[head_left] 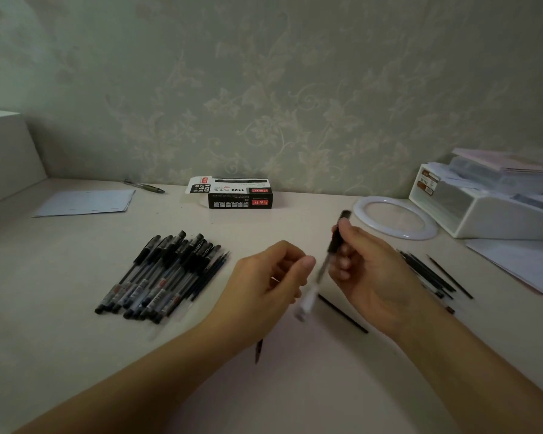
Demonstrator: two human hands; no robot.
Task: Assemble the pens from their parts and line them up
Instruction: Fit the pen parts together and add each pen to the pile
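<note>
Gripping a blurred pen (325, 264) by its capped end, the right hand (370, 274) works beside the loosely curled left hand (270, 283), with many finished pens (160, 277) left of it and loose refills (433, 274) unassembled on its right.

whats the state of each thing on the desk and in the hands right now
pen in hand: lifted, tilted, blurred, cap end up
right hand: closed on the pen's upper part
left hand: curled beside the pen
pen pile: lying bunched, capped
refills: loose on desk
pen box: flap open
</note>
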